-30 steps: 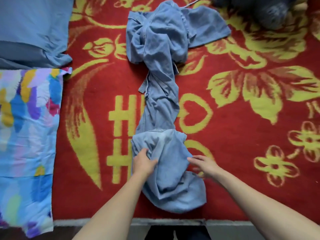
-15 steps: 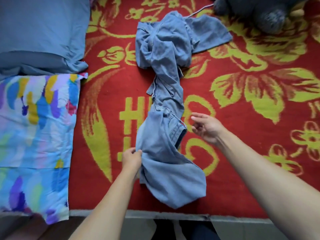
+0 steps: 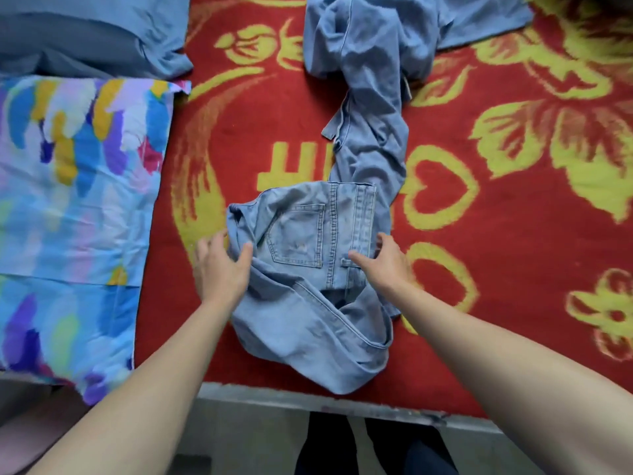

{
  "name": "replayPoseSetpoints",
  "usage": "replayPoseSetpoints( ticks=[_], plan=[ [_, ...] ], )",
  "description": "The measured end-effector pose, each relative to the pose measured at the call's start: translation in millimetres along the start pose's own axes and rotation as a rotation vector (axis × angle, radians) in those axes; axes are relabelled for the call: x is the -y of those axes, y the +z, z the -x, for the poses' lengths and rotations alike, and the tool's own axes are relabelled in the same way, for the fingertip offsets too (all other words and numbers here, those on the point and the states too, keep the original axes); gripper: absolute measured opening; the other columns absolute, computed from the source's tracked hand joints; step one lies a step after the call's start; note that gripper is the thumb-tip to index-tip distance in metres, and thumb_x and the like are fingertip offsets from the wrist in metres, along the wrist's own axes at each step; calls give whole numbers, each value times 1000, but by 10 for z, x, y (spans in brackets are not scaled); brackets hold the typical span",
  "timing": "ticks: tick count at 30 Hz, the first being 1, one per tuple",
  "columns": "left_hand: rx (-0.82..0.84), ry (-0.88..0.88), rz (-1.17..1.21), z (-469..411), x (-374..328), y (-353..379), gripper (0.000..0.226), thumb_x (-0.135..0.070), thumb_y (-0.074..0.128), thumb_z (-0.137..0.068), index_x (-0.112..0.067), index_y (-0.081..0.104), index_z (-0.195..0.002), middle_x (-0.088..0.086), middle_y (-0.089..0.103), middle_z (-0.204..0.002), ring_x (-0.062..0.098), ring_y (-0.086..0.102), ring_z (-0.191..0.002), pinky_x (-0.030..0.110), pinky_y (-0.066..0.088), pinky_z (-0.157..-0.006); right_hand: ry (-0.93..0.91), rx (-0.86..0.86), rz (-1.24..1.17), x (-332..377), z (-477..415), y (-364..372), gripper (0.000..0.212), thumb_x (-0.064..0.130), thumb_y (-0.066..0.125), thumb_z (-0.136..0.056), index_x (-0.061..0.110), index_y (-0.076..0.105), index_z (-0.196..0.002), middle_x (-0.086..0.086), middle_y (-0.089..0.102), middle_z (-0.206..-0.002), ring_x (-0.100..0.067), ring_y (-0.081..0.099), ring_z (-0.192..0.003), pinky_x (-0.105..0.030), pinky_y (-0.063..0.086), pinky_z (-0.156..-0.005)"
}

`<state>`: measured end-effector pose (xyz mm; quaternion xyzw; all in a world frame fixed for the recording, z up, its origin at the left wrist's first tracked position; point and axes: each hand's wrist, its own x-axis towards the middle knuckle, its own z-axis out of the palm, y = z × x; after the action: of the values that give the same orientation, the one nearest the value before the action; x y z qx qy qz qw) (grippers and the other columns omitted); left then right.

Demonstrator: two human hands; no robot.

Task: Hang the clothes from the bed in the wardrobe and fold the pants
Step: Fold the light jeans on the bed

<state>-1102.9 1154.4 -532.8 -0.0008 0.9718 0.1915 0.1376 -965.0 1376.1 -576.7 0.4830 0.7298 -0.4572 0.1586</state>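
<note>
Here, jeans [image 3: 298, 231]: on the red blanket [image 3: 513, 275], near its front edge. The seat faces up with a back pocket showing, and the legs trail away in a twisted rope to a crumpled heap at the far end.
left grip [image 3: 219, 269]: wide, with the fingers spread. The thumb lies on the denim at the seat's left edge and the fingers lie just beside it, with a fold of cloth rising between them.
right grip [image 3: 388, 265]: on the waistband at the seat's right side, with the thumb by a belt loop and the fingers bent over the band's edge. It is blurred, so I cannot tell whether it pinches or only rests.
blanket: yellow flowers and hearts on red, spread over the bed.
sheet [image 3: 68, 200]: many-coloured, left of the jeans and well apart from them.
blue cloth [image 3: 85, 36]: in the far left corner, touching the sheet's far edge.
</note>
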Motion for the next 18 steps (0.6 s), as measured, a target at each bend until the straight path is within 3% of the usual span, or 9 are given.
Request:
replayPoseSetpoints(
  ticks=[2,4,7,9,12,14,16,18],
  plan=[
    [91,-69,47,-129,-22,185,72,-48,67,-82,-13,40,-140,14,45,-138,33,41,-129,43,35,-106,36,-81,-52,69,-67,144,85,49,76,-77,13,39,-143,-7,51,-141,-29,49,-129,-38,40,-100],
    [158,-254,168,-237,27,358,80,-46,72,-77,-10,37,-139,13,47,-140,32,45,-129,40,37,-104,69,-84,-122,106,-154,269,64,43,79,-74,15,57,-126,-7,65,-121,-28,61,-114,-36,48,-91],
    [185,-365,184,-278,147,457,56,-23,76,-74,-4,52,-122,14,58,-123,34,56,-112,37,45,-89,60,-46,-219,130,-176,350,17,29,79,-74,18,68,-82,-3,72,-87,-24,70,-87,-38,57,-79],
    [217,-392,273,-268,258,435,49,-16,77,-69,-4,59,-113,14,63,-113,34,61,-103,38,50,-86,55,-87,-263,107,-107,252,12,26,75,-77,22,65,-71,-1,72,-82,-23,70,-83,-40,58,-78],
    [265,-327,380,-206,373,259,36,-11,67,-59,-7,65,-95,13,69,-94,30,65,-84,39,55,-77,-13,-245,-315,-17,56,-135,13,25,69,-82,23,65,-69,3,71,-78,-21,68,-80,-44,57,-77],
    [307,-217,353,-116,348,98,26,-15,58,-55,-11,63,-80,8,65,-78,25,59,-72,35,48,-68,-107,-323,-388,-68,197,-475,11,17,67,-83,16,65,-73,0,69,-78,-18,63,-75,-45,56,-76],
    [367,-95,323,-34,221,-33,22,-21,53,-50,-14,58,-71,3,61,-69,23,54,-66,35,45,-64,-220,-361,-452,6,400,-858,13,6,66,-85,13,64,-74,-3,65,-80,-14,55,-74,-37,50,-71],
    [421,27,315,13,18,-109,25,-22,52,-51,-17,60,-74,5,64,-72,26,57,-69,37,46,-65,-310,-379,-503,131,611,-1260,14,1,65,-85,12,66,-76,-3,62,-81,-14,51,-76,-33,44,-68]
  ],
)
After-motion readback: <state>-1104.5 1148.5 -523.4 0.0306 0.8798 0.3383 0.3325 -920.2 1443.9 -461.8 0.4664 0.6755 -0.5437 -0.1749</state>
